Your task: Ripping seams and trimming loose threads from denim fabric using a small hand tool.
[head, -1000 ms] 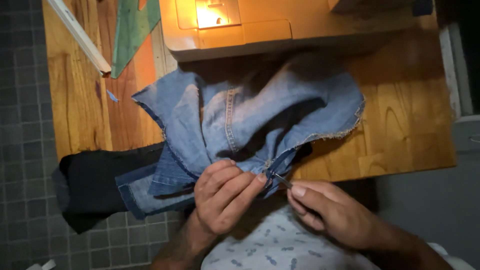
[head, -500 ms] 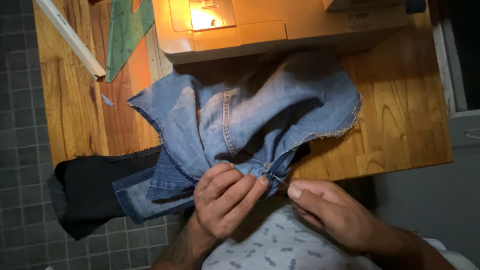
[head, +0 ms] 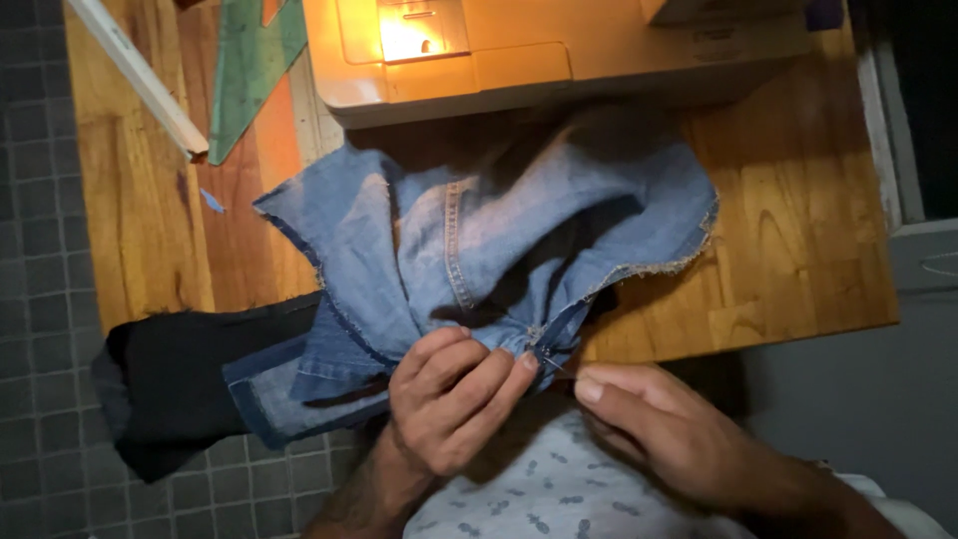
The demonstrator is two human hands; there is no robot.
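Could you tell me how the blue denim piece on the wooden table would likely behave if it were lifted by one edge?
The denim piece would probably flop and drape: it already lies in soft folds. It looks fairly heavy for cloth, with thick seams. The frayed raw edge may shed threads. It seems unlikely to slip, since the left hand pinches it easily, with the right hand close by.

denim garment (head: 479, 240) — faded blue (frayed pale edges) | dark cloth (head: 190, 379) — black | wooden table (head: 798, 260) — honey-brown
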